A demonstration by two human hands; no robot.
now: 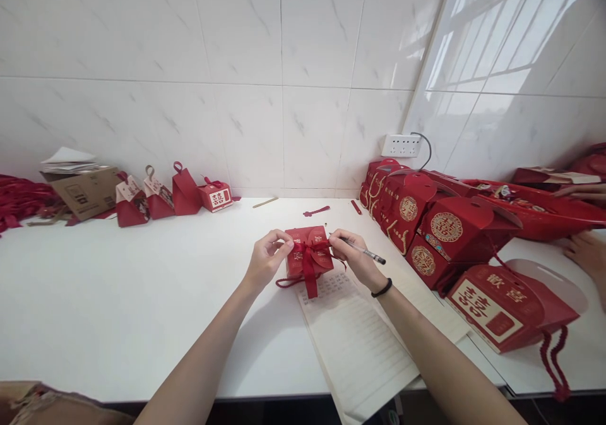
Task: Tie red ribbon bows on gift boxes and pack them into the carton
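Note:
A small red box (294, 264) sits on the white table, partly over the top of a lined sheet of paper (364, 343) with writing near its upper edge. A red ribbon (310, 272) is tied in a bow across the box's top. My left hand (269, 257) pinches the ribbon at the bow's left side. On the right side, my right hand (356, 259) pinches the other part of the ribbon, and a dark pen (367, 251) rests between its fingers. A black band is round my right wrist.
Red gift boxes (442, 229) are stacked at the right, with a larger one (511, 308) in front. Beyond is a red tray (534, 207) near another person's hands. Small red boxes (185, 191) and a cardboard box (88, 191) stand back left. Ribbon scraps lie near the wall.

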